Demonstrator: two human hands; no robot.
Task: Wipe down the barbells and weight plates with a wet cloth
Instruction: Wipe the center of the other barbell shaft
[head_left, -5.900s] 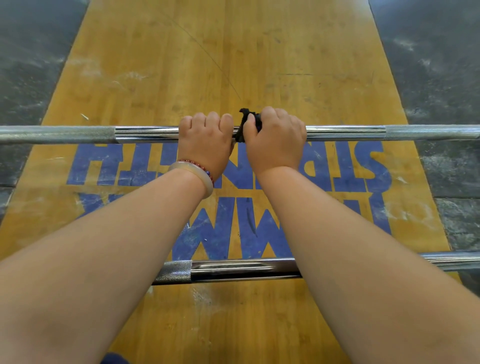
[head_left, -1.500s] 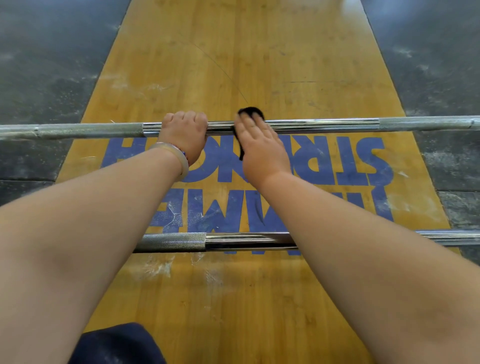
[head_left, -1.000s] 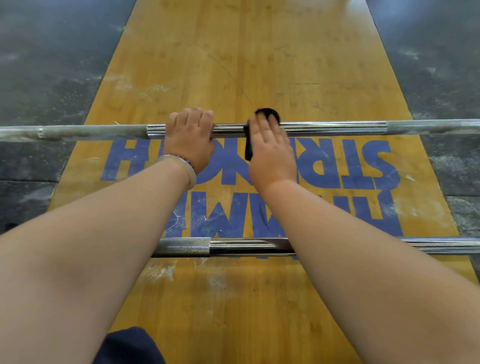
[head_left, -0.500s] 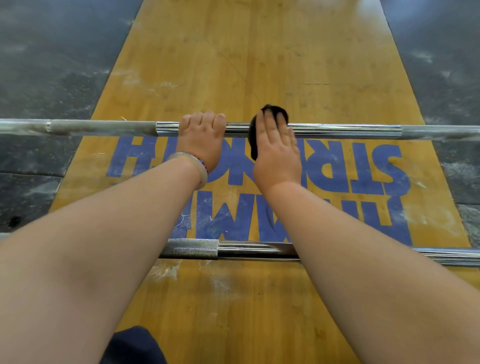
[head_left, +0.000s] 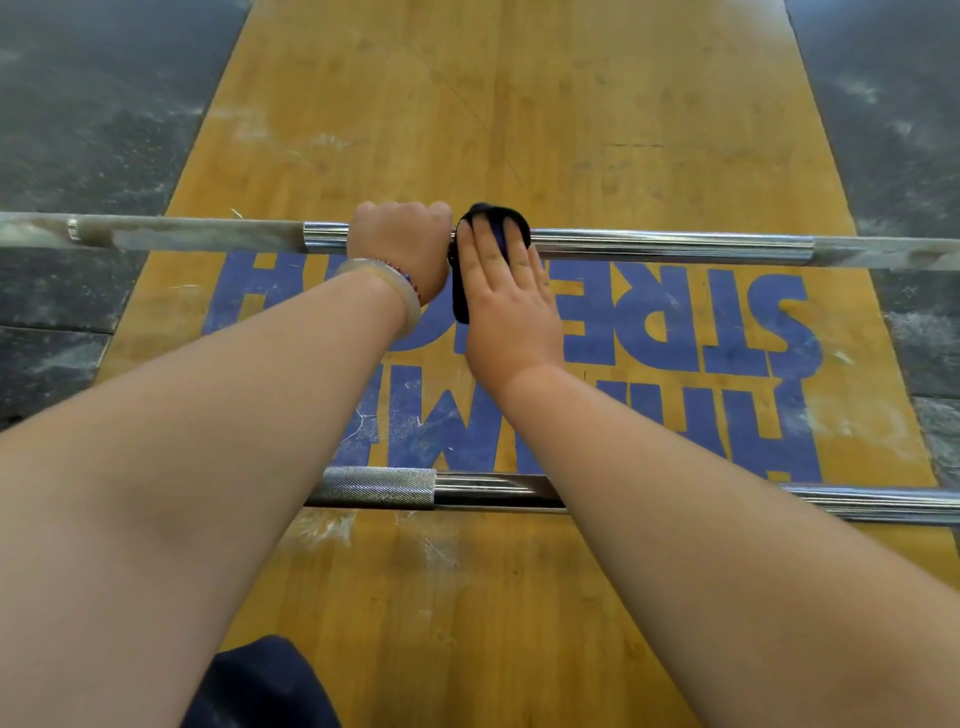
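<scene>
Cloth under flat right hand (on barbell)

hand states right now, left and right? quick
Left hand: closed, gripping the far barbell.
Right hand: open, straight fingers pressing the dark cloth onto that barbell.

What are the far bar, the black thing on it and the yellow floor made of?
The far bar looks like steel: shiny chrome, mirror streaks. The black cloth seems soft fabric; it drapes. The floor: probably varnished wood; grain lines show.
</scene>
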